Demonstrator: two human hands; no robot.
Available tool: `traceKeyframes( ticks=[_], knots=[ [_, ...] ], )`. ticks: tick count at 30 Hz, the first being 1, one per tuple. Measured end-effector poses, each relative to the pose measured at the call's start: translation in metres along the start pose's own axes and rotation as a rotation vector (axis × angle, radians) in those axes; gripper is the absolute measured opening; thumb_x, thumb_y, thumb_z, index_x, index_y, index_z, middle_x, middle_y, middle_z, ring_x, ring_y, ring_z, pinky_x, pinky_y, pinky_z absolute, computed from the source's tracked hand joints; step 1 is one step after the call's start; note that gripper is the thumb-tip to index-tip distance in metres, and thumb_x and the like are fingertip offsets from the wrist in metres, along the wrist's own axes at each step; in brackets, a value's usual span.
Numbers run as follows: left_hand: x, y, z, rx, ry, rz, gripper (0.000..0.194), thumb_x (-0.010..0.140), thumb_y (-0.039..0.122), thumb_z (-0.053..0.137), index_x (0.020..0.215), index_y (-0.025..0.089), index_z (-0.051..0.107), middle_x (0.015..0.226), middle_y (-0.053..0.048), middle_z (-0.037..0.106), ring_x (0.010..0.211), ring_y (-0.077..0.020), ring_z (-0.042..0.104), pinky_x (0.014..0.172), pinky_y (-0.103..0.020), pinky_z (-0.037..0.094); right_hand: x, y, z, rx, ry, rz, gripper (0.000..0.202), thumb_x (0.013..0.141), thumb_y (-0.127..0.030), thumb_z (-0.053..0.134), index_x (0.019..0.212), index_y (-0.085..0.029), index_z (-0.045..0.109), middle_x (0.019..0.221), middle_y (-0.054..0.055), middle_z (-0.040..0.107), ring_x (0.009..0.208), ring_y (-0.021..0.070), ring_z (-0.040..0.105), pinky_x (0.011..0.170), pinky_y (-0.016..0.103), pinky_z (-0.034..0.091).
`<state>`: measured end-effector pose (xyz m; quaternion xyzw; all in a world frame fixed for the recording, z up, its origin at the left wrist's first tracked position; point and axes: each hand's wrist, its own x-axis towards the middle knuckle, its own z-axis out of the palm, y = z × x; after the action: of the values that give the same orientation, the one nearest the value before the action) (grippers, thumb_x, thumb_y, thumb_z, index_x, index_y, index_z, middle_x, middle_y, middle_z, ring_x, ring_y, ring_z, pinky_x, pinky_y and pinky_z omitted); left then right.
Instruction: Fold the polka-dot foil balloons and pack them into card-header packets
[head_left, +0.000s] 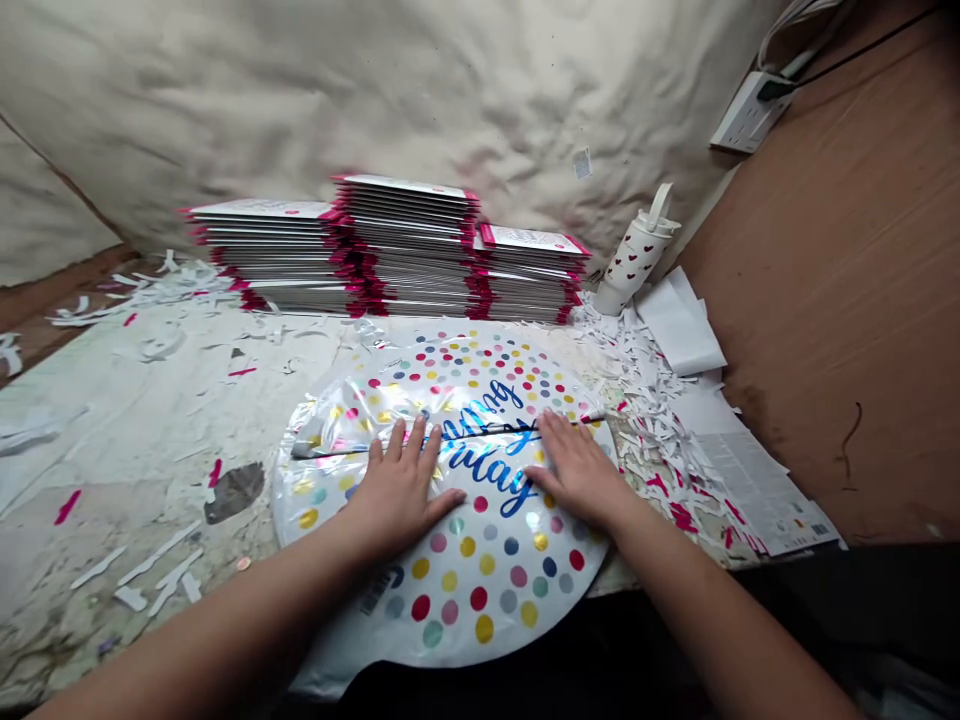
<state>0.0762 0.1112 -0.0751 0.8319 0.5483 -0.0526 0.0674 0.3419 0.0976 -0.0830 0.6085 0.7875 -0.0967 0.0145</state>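
A round white foil balloon (480, 570) with colored dots and blue lettering lies flat at the table's front edge, its lower part reaching past the edge. A fold with a dark line runs across its middle. My left hand (401, 490) rests palm down on the left of the lettering, fingers spread near the fold. On the right of the lettering, my right hand (577, 470) lies flat, fingertips at the fold and thumb out to the side. Neither hand grips anything.
Three stacks of pink-edged packets (412, 250) stand along the back. A white tumbler with hearts (634, 262) leans at the back right, beside paper shreds (660, 420) and a printed sheet (765, 490). More scraps lie left. A power strip (750, 112) hangs upper right.
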Motion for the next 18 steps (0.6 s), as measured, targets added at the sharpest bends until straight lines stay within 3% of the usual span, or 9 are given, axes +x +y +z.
traceKeyframes(
  ticks=[4, 7, 10, 13, 16, 18],
  knots=[
    [-0.006, -0.01, -0.001, -0.048, -0.081, 0.009, 0.09, 0.074, 0.073, 0.03, 0.142, 0.016, 0.017, 0.149, -0.015, 0.007, 0.134, -0.0402, 0.001, 0.101, -0.06, 0.014, 0.004, 0.02, -0.001, -0.032, -0.036, 0.208, 0.075, 0.086, -0.06, 0.022, 0.141, -0.009, 0.02, 0.147, 0.012, 0.019, 0.134, 0.0262, 0.02, 0.108, 0.048, 0.012],
    [-0.002, -0.005, -0.009, -0.055, -0.057, -0.018, 0.089, 0.074, 0.073, 0.029, 0.14, 0.013, 0.027, 0.148, -0.017, 0.009, 0.134, -0.0399, 0.003, 0.101, -0.06, 0.014, -0.006, 0.024, -0.006, -0.12, 0.126, 0.294, 0.067, 0.089, -0.049, 0.027, 0.138, -0.004, 0.028, 0.143, 0.018, 0.028, 0.132, 0.029, 0.024, 0.107, 0.045, 0.014],
    [0.01, 0.01, -0.011, -0.059, 0.06, 0.005, 0.085, 0.078, 0.07, 0.026, 0.14, 0.01, 0.026, 0.149, -0.016, 0.008, 0.135, -0.0367, 0.002, 0.103, -0.057, 0.013, -0.016, 0.007, -0.005, -0.104, 0.21, 0.176, 0.06, 0.09, -0.048, 0.024, 0.139, -0.013, 0.031, 0.138, 0.015, 0.038, 0.129, 0.0278, 0.03, 0.106, 0.042, 0.02],
    [0.018, 0.021, -0.003, -0.074, 0.024, 0.046, 0.092, 0.075, 0.073, 0.031, 0.142, 0.011, 0.019, 0.148, -0.018, 0.01, 0.134, -0.0397, 0.003, 0.102, -0.059, 0.013, -0.014, 0.0, 0.0, -0.04, 0.087, 0.15, 0.067, 0.084, -0.064, 0.028, 0.139, -0.025, 0.029, 0.141, 0.011, 0.035, 0.129, 0.0301, 0.03, 0.102, 0.045, 0.025],
    [0.019, 0.021, 0.005, -0.072, -0.022, 0.048, 0.093, 0.073, 0.074, 0.031, 0.141, 0.012, 0.02, 0.148, -0.018, 0.009, 0.133, -0.0417, 0.002, 0.101, -0.061, 0.01, -0.009, 0.012, -0.001, -0.064, 0.096, 0.416, 0.078, 0.082, -0.066, 0.025, 0.138, -0.011, 0.031, 0.138, 0.019, 0.036, 0.126, 0.035, 0.032, 0.099, 0.048, 0.027],
    [0.018, 0.02, 0.006, -0.079, -0.036, 0.047, 0.095, 0.072, 0.075, 0.03, 0.142, 0.012, 0.018, 0.148, -0.018, 0.009, 0.133, -0.0419, 0.001, 0.101, -0.061, 0.01, -0.009, 0.016, -0.004, -0.091, 0.183, 0.478, 0.075, 0.087, -0.059, 0.021, 0.135, -0.003, 0.034, 0.129, 0.023, 0.044, 0.12, 0.0341, 0.039, 0.097, 0.045, 0.029]
  ],
)
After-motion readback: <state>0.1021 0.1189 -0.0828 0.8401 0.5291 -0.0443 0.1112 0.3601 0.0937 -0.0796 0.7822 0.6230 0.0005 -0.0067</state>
